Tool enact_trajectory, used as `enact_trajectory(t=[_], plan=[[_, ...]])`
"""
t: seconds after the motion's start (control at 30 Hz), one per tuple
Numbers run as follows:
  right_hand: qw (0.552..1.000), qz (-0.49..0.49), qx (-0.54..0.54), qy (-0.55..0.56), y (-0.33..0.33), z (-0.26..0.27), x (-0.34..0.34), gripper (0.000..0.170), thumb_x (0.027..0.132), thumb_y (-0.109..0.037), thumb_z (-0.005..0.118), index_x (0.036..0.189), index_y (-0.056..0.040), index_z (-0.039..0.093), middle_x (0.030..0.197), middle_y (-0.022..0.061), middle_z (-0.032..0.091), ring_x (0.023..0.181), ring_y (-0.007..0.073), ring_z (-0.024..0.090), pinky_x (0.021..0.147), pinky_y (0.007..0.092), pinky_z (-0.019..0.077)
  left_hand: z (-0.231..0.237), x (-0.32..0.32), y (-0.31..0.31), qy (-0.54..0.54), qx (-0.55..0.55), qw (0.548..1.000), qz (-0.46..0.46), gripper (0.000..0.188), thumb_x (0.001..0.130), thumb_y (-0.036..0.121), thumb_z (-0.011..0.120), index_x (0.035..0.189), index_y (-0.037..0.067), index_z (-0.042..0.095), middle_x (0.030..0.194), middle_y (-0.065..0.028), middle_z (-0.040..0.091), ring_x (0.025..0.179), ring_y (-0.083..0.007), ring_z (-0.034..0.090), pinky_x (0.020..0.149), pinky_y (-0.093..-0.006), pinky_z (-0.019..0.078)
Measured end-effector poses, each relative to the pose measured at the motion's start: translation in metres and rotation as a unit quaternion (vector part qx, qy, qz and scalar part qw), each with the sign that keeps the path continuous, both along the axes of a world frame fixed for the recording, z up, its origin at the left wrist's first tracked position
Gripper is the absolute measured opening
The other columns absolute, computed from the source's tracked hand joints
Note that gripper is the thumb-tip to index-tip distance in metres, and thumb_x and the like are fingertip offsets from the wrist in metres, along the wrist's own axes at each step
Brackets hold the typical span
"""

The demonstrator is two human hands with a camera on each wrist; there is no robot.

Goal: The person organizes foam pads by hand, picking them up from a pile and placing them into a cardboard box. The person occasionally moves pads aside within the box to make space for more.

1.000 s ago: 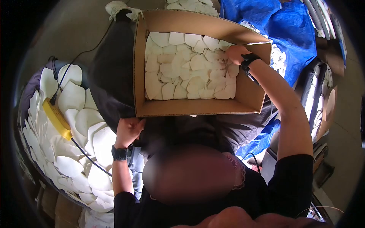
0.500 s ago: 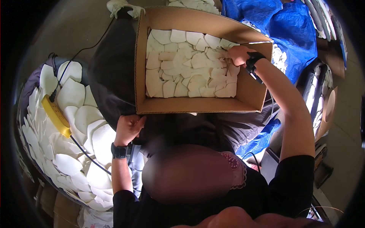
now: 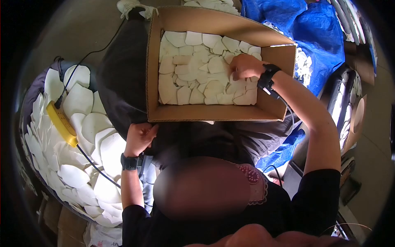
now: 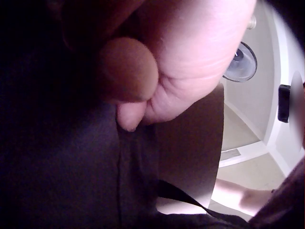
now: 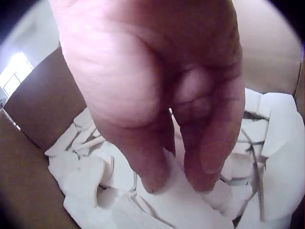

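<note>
In the head view my right hand (image 3: 247,66) reaches into an open cardboard box (image 3: 214,114) and is over its right half. The right wrist view shows the thumb and fingers pinching the edge of a flat white piece (image 5: 183,202). Under and around it lie many similar white pieces (image 3: 183,72) with curved or broken edges, packed close and overlapping. My left hand (image 3: 139,138) rests on the dark-clothed lap just below the box's near left corner. Its fingers are curled into the palm, with nothing visible in them.
A large bag of bigger white pieces (image 3: 76,177) stands at the left, with a yellow power strip (image 3: 61,124) and its cord lying over it. A blue tarp (image 3: 314,37) with white scraps lies at the right. Beyond the box, a white shoe (image 3: 131,8) shows.
My right hand has moved left and slightly nearer from the box's far right corner, uncovering the pieces there. My left hand stays on the lap. The box sits slightly higher in view.
</note>
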State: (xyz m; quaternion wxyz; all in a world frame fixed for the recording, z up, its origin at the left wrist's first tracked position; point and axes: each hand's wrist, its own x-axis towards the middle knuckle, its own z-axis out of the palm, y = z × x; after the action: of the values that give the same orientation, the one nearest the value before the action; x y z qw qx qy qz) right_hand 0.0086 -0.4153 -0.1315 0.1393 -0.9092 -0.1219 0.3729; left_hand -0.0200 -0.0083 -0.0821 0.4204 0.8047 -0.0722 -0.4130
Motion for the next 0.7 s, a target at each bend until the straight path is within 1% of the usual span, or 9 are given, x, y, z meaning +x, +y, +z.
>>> enact_trajectory(t=[0.03, 0.07, 0.13, 0.17, 0.27, 0.4, 0.5, 0.6, 0.7], plan=[[0.999, 0.001, 0.002, 0.034, -0.003, 0.004, 0.004, 0.026, 0.062, -0.019, 0.06, 0.083, -0.0042, 0.064, 0.065, 0.0114, 0.062, 0.058, 0.0229, 0.061, 0.054, 0.0338, 0.0495, 0.0, 0.0, -0.001, 0.0, 0.001, 1.0, -0.002, 0.032, 0.081, 0.018, 0.061, 0.054, 0.002, 0.056, 0.039, -0.0037, 0.049, 0.032, -0.0102, 0.048, 0.034, -0.0227, 0.0331], [0.999, 0.001, 0.001, 0.034, -0.006, 0.011, 0.008, 0.026, 0.062, -0.019, 0.06, 0.083, -0.0042, 0.064, 0.065, 0.0114, 0.062, 0.058, 0.0229, 0.061, 0.054, 0.0338, 0.0495, 0.0, 0.0, -0.001, 0.001, 0.0, 1.0, -0.002, 0.032, 0.081, 0.018, 0.061, 0.054, 0.002, 0.056, 0.039, -0.0037, 0.049, 0.032, -0.0102, 0.048, 0.034, -0.0227, 0.0331], [0.968, -0.18, 0.059, 0.162, -0.012, 0.027, 0.015, 0.015, 0.069, -0.019, 0.059, 0.077, -0.0068, 0.063, 0.066, 0.0063, 0.058, 0.055, 0.0142, 0.06, 0.05, 0.0265, 0.0485, -0.001, 0.0, 0.0, 0.01, 0.002, 1.0, 0.0, 0.032, 0.081, 0.019, 0.061, 0.054, 0.002, 0.056, 0.039, -0.0036, 0.049, 0.032, -0.0099, 0.048, 0.034, -0.0227, 0.0329], [0.961, -0.202, 0.065, 0.179, -0.014, 0.034, 0.017, 0.017, 0.072, -0.016, 0.058, 0.087, -0.0074, 0.062, 0.069, 0.003, 0.057, 0.056, 0.01, 0.058, 0.05, 0.0228, 0.0494, -0.001, 0.0, -0.001, 0.01, 0.002, 1.0, 0.0, 0.032, 0.081, 0.019, 0.061, 0.054, 0.002, 0.056, 0.039, -0.0036, 0.049, 0.032, -0.0099, 0.048, 0.034, -0.0227, 0.0329], [0.953, -0.22, 0.111, 0.176, -0.019, 0.047, 0.017, 0.023, 0.072, -0.016, 0.058, 0.093, -0.0062, 0.06, 0.07, 0.0023, 0.057, 0.057, 0.0097, 0.059, 0.051, 0.023, 0.0497, -0.001, 0.001, -0.001, 0.005, 0.005, 1.0, -0.007, 0.032, 0.081, 0.019, 0.061, 0.054, 0.001, 0.056, 0.039, -0.0036, 0.049, 0.032, -0.0098, 0.048, 0.034, -0.0227, 0.033], [0.956, -0.198, 0.083, 0.198, -0.03, 0.035, 0.018, 0.022, 0.072, -0.015, 0.058, 0.093, -0.006, 0.06, 0.072, 0.0027, 0.057, 0.061, 0.0098, 0.058, 0.052, 0.0238, 0.0496, 0.0, 0.001, 0.0, 0.007, 0.005, 1.0, -0.007, 0.032, 0.081, 0.019, 0.061, 0.055, 0.001, 0.056, 0.04, -0.0037, 0.05, 0.033, -0.01, 0.048, 0.035, -0.0229, 0.0336], [0.956, -0.174, 0.022, 0.237, -0.036, 0.029, 0.017, 0.027, 0.071, -0.013, 0.057, 0.097, -0.0076, 0.061, 0.073, 0.0026, 0.059, 0.065, 0.0109, 0.058, 0.054, 0.0247, 0.0492, -0.001, 0.001, 0.0, 0.006, 0.003, 1.0, -0.009, 0.032, 0.081, 0.019, 0.061, 0.055, 0.001, 0.056, 0.041, -0.0038, 0.05, 0.033, -0.0101, 0.049, 0.035, -0.0229, 0.0338], [0.965, -0.137, 0.016, 0.222, -0.037, 0.026, 0.014, 0.029, 0.067, -0.009, 0.056, 0.095, -0.0074, 0.063, 0.077, 0.0058, 0.062, 0.062, 0.0155, 0.06, 0.051, 0.0284, 0.0496, -0.003, 0.001, 0.001, 0.008, 0.003, 1.0, -0.01, 0.032, 0.081, 0.019, 0.061, 0.055, 0.001, 0.057, 0.041, -0.0038, 0.05, 0.033, -0.0101, 0.049, 0.035, -0.023, 0.0338], [0.966, -0.091, -0.026, 0.239, -0.037, 0.024, 0.012, 0.027, 0.068, -0.01, 0.057, 0.094, -0.0087, 0.064, 0.077, 0.005, 0.062, 0.072, 0.0142, 0.058, 0.058, 0.0287, 0.0475, -0.002, 0.001, 0.001, 0.015, 0.006, 1.0, -0.009, 0.032, 0.081, 0.019, 0.061, 0.055, 0.001, 0.056, 0.041, -0.0039, 0.051, 0.033, -0.0102, 0.049, 0.035, -0.023, 0.0338]])
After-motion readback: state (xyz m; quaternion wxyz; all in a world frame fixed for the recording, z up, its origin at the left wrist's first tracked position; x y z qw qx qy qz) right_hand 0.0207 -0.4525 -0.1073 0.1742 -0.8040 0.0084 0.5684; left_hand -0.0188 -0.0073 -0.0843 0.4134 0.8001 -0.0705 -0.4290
